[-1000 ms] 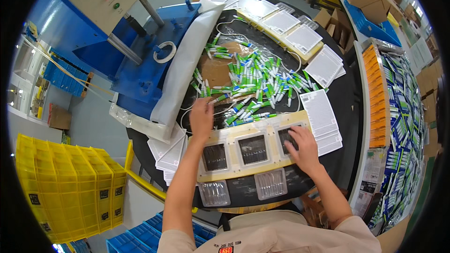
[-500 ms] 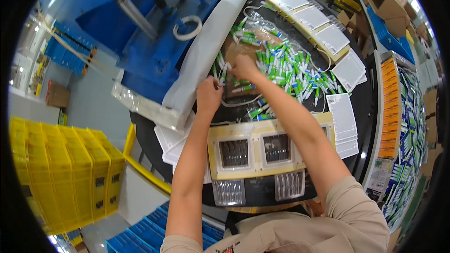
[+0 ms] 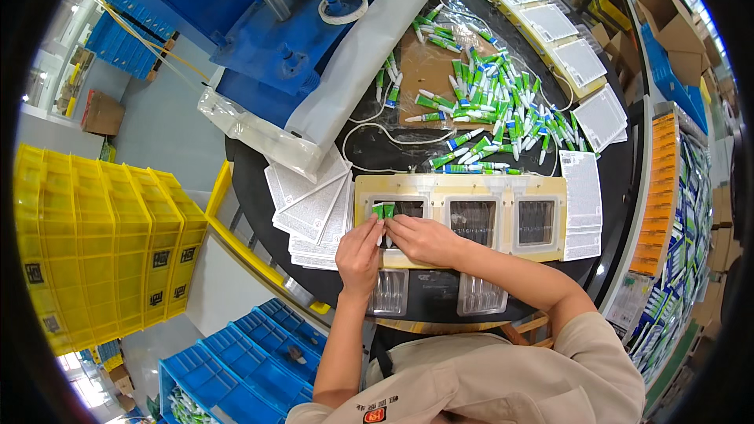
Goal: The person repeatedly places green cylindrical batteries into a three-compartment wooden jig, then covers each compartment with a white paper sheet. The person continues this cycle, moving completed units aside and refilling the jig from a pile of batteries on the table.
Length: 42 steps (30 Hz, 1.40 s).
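Note:
My left hand [image 3: 358,257] and my right hand [image 3: 426,241] meet over the left window of a cream-yellow frame [image 3: 540,256] with three windows. Small green-and-white tubes [image 3: 383,210] are pinched between my fingertips; their lower ends are partly covered by the fingers. Clear ribbed blister trays sit in the frame's windows, such as the right one [image 3: 536,222]. Beyond the frame lies a loose pile of green, white and blue tubes [image 3: 487,102], partly on a sheet of brown cardboard [image 3: 420,71].
Printed cards [image 3: 310,208] lie fanned left of the frame, and more cards [image 3: 582,204] to its right. Two clear trays [image 3: 481,296] rest at the near edge. A blue machine [image 3: 259,55] stands far left, and a second cream frame [image 3: 585,88] with cards far right.
Both hands have moved from the tube pile back toward me, over the frame's left window, with green tubes in the fingers. The view has shifted slightly.

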Each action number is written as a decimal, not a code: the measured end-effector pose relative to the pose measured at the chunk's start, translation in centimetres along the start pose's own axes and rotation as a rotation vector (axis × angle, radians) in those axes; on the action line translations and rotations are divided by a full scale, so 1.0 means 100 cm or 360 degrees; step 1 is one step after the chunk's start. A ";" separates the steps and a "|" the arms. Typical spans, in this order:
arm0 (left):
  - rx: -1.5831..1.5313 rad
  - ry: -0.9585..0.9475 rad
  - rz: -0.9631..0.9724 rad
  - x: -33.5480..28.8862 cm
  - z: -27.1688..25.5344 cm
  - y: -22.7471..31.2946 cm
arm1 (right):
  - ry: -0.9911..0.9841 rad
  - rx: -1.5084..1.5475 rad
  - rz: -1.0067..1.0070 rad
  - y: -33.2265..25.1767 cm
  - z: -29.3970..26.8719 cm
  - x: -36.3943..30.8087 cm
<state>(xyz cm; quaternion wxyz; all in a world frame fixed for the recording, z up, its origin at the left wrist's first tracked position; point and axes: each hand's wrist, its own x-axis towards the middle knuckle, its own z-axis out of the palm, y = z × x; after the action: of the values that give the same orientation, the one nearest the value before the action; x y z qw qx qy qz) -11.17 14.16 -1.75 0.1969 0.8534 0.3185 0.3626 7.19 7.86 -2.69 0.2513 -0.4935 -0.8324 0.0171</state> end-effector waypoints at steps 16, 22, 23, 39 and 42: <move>0.0036 -0.0092 -0.0016 0.123 0.063 -0.034 | -0.0146 -0.0083 0.0971 0.185 -0.042 0.045; 0.0672 -0.0645 -0.0045 0.241 0.156 -0.078 | 0.0320 0.0251 0.1144 0.126 -0.063 0.025; 0.0758 -0.0709 -0.0041 0.246 0.164 -0.079 | 0.0442 0.0529 0.1249 0.106 -0.068 0.014; -0.0686 0.0280 -0.0834 0.032 -0.013 0.018 | 0.0384 0.0001 0.0748 -0.031 0.005 -0.002; -0.0276 0.0240 -0.0601 0.006 -0.020 0.031 | 0.0294 0.0114 0.0806 -0.039 -0.012 -0.002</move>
<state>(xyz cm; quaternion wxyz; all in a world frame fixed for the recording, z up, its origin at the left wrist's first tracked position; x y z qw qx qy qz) -11.12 12.54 1.57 0.3095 0.7289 0.4542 0.4082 4.65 5.42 -0.71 0.3313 -0.6763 -0.6548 0.0638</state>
